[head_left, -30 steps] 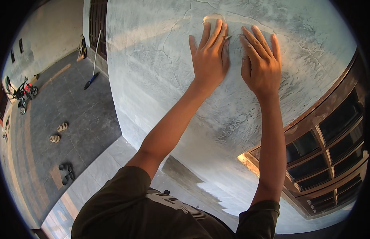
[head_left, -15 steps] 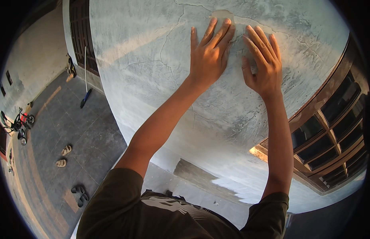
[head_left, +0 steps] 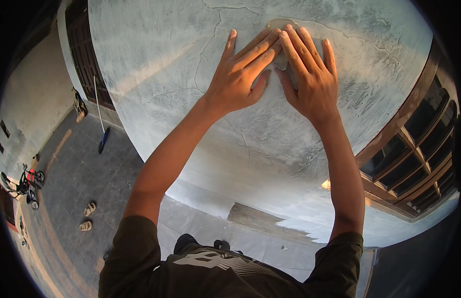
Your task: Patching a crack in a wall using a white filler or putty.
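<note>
Both of my arms reach up to a pale blue-grey, cracked wall (head_left: 156, 74). My left hand (head_left: 240, 74) lies against it, fingers stretched and thumb apart. Close beside it, my right hand (head_left: 310, 72) rests on the wall too, its fingers extended and its fingertips meeting those of the left. A thin beige patch (head_left: 282, 23) shows above the fingertips, and the fingers cover most of it. Whether it is a loose sheet or part of the wall's surface, I cannot tell. Neither hand is wrapped round anything.
At right, a brown wooden window frame (head_left: 407, 136) with dark panes borders the wall. On the grey tiled floor at left are a broom (head_left: 102, 141), beige sandals (head_left: 89, 209) and a small wheeled ride-on toy (head_left: 30, 181). A grey-brown patch (head_left: 255, 217) marks the lower wall.
My left hand has turned and shifted left and slightly down. The right hand has moved left, so the fingertips now meet over the beige patch. The whole view has shifted a little.
</note>
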Action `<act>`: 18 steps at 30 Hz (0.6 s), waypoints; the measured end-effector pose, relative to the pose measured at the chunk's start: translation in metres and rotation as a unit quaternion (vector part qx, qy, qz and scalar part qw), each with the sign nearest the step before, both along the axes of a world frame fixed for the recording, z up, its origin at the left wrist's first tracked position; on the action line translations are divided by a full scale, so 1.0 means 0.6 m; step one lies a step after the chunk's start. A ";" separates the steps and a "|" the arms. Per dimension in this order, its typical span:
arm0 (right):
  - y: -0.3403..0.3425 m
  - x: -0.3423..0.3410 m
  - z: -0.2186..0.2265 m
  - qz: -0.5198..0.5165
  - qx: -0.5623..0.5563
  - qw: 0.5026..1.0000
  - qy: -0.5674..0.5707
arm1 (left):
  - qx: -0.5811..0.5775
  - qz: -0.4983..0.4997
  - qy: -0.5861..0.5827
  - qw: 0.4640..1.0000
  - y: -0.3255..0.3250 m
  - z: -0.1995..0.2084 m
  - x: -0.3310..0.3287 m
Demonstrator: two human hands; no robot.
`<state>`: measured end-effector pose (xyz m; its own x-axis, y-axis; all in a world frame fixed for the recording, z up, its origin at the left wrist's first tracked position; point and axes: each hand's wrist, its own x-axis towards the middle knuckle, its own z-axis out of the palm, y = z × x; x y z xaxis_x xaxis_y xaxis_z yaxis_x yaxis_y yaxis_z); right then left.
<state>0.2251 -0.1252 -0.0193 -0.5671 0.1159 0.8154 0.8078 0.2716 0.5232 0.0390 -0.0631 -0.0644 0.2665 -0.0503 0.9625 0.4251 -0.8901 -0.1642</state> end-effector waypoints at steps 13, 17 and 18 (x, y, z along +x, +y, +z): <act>0.035 -0.098 -0.133 -0.168 0.054 0.978 0.113 | 0.102 0.047 0.064 0.992 0.100 0.065 -0.100; 0.051 -0.118 -0.047 -0.157 0.116 0.972 0.131 | 0.135 0.091 0.029 0.986 0.112 0.051 -0.077; 0.051 -0.123 -0.040 -0.155 0.125 0.970 0.139 | 0.140 0.084 0.029 0.986 0.111 0.053 -0.074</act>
